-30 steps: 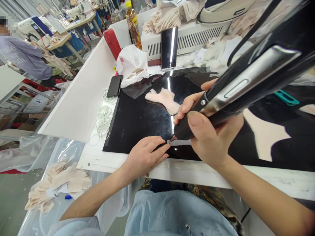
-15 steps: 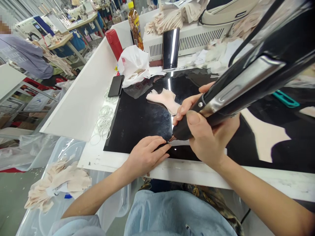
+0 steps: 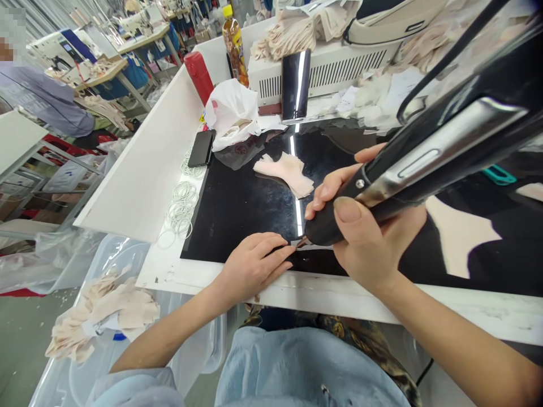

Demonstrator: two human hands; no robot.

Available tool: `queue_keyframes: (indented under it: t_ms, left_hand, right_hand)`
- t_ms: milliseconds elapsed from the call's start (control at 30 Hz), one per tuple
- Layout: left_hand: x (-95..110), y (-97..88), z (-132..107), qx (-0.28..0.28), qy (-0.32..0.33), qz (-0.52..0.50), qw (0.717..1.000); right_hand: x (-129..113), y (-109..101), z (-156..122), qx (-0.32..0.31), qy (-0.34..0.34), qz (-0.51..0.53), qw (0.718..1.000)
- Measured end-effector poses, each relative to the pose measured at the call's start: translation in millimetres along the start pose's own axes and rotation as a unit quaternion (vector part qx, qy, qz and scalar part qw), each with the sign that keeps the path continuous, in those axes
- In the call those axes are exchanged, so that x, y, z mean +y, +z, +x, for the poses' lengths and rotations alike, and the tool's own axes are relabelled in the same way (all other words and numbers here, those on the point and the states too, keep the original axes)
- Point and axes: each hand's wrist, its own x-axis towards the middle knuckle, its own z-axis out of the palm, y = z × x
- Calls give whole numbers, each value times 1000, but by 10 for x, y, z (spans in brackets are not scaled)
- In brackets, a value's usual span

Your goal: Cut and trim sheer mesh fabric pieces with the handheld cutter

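Note:
My right hand (image 3: 365, 232) grips a long black and silver hand tool (image 3: 424, 152), its thin tip pressed down near the front edge of the glossy black work surface (image 3: 241, 209). My left hand (image 3: 252, 265) lies flat beside that tip, its fingertips pinning a small pale strip (image 3: 316, 247) that I can barely make out. Further back on the black surface lies a small pile of beige fabric pieces (image 3: 284, 172).
White rubber bands (image 3: 180, 206) and a black phone (image 3: 201, 148) lie at the left. Behind stand a white plastic bag (image 3: 231, 110), a red bottle (image 3: 199, 73), a drink bottle (image 3: 233, 42) and a white machine (image 3: 331, 68). A clear bin (image 3: 102, 305) holds beige fabric. A person sits far left.
My right hand and the tool have shifted a little to the right along the front edge. My left hand stays pressed down in place.

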Motion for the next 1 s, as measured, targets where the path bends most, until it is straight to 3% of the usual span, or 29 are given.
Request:
queue_keyframes:
  t_ms: [200,800,1000]
  left_hand:
    - [10,-13,7,-33,-49,-8,998]
    - [8,-16,15,-42,-32,12,999]
    - [-29,-76,60,-59,-32,7,998]
  right_hand:
    - [3,3,-7,8,4,-6,1000]
    - [-6,111,-48,33,16,-2,999]
    - [-87,20,40,27,7,-26,999]
